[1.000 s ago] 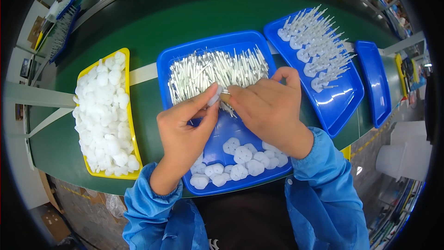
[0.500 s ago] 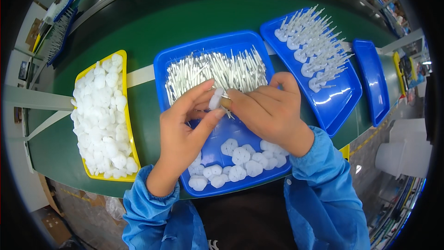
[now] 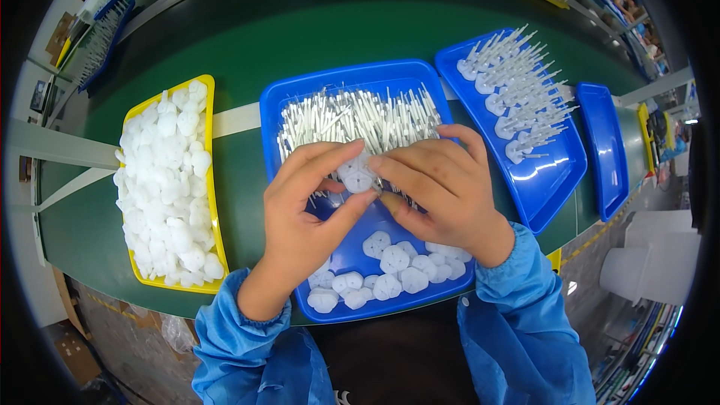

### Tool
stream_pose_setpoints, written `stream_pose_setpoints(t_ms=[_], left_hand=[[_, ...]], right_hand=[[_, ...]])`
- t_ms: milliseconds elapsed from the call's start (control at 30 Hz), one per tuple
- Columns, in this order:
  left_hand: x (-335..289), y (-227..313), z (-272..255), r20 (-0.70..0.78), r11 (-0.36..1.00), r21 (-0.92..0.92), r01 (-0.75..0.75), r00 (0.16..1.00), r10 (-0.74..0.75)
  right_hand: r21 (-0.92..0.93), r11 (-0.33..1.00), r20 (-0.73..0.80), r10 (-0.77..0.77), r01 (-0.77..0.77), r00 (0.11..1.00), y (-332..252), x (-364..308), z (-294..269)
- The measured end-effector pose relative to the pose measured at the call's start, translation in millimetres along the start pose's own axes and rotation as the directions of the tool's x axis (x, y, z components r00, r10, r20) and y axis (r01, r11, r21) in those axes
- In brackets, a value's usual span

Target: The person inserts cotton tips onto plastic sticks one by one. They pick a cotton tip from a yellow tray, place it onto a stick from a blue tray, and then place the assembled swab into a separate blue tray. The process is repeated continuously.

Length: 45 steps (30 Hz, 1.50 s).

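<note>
My left hand (image 3: 300,199) pinches a translucent white plastic disc (image 3: 355,175) between thumb and fingers, its face turned up. From the other side, the index finger and thumb of my right hand (image 3: 454,191) close on the disc's right edge; whether a thin rod is also between them is hidden. Both hands are over the middle blue tray (image 3: 352,255). Its far half holds a dense heap of thin white rods (image 3: 367,116), partly behind my fingers. Several loose white discs (image 3: 394,259) lie along its near side.
To the left, a yellow-rimmed tray (image 3: 219,244) is heaped with white discs (image 3: 169,187). At right, a blue tray (image 3: 551,199) carries rows of discs with upright rods (image 3: 517,94). Beyond it lies a narrow blue tray (image 3: 606,150). All rest on a green work surface (image 3: 247,41).
The disc has turned from nearly edge-on to face up between my fingers. My right hand's fingers have shifted to its edge and its thumb now shows below. The head view has shifted slightly.
</note>
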<state>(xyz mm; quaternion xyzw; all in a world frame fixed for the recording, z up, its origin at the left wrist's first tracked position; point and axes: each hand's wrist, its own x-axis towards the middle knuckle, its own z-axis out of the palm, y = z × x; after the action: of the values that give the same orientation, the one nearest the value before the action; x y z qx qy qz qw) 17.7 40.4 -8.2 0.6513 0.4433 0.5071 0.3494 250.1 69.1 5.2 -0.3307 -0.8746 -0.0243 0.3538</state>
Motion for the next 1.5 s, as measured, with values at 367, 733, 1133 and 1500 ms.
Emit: stream_pose_setpoints(t_ms=[367,733,1133,1500], left_hand=[[1,-2,1,0.020,0.993,-0.106,0.048,0.999,-0.046],[0,-1,3,-0.015,0.998,0.050,-0.042,0.999,0.043],[-2,1,2,-0.018,0.995,0.079,-0.053,0.998,0.055],[-1,2,1,-0.028,0.998,-0.015,-0.064,0.998,0.063]], right_hand=[[0.188,0.980,0.042,0.057,-0.064,0.997,1,0,-4],[0.119,0.991,0.055,0.051,-0.057,0.997,-2,0,-3],[0.043,0.999,0.074,0.002,-0.005,0.997,-6,-11,-9],[0.056,0.987,0.077,0.149,-0.153,0.986,0,5,-17]])
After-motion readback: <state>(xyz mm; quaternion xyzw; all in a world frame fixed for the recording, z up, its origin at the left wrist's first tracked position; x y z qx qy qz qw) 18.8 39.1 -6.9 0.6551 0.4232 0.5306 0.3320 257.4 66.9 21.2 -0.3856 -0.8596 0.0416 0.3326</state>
